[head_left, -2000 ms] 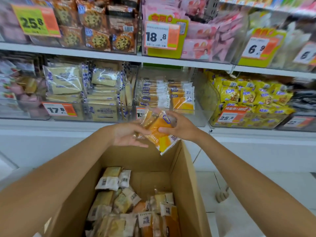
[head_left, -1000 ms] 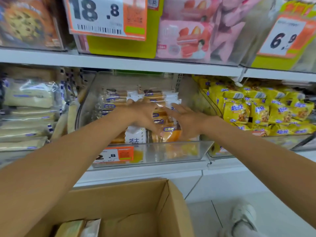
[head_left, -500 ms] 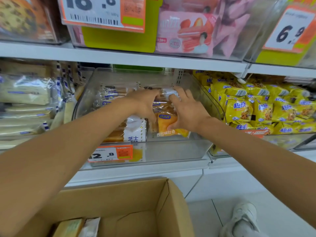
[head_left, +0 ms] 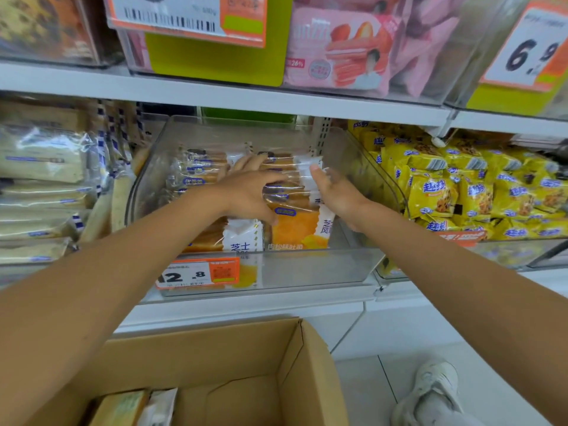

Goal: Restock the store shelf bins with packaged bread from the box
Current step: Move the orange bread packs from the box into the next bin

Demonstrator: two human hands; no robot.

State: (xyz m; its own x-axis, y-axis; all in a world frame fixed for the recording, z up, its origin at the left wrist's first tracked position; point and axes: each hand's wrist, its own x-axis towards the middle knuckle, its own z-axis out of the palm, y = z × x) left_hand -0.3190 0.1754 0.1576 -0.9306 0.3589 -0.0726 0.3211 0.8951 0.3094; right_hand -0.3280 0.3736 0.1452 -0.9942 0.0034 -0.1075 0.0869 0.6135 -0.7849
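Two bare hands are seen inside one clear plastic bin (head_left: 307,272), which is set on a white shelf (head_left: 292,295). The packaged bread is stood on edge in this bin in two rows: the left row (head_left: 199,176) is fronted by a white-ended packet (head_left: 242,238) and the right row (head_left: 289,195) by an orange packet (head_left: 295,230). An exact count of the packets behind these cannot be made. The left hand (head_left: 249,195) is laid over the top of the right row, its fingers (head_left: 246,162) spread and its thumb lowered onto the orange packet's upper edge. The right hand (head_left: 338,196) is placed against the white right ends of the same row, its fingers (head_left: 316,176) held straight and close together. One cardboard box (head_left: 215,352) is open below the shelf, and two wrapped packets (head_left: 123,408) are visible in its near left corner. Three price tags can be counted: one marked 12.8 (head_left: 196,275) on the bin's front, one marked 6.9 (head_left: 528,56) at upper right, and one cropped tag (head_left: 184,16) at the top. Yellow snack packets (head_left: 461,192) are heaped in the bin to the right, pale bread packets (head_left: 40,158) are stacked to the left, and one white shoe (head_left: 433,392) is seen on the floor.
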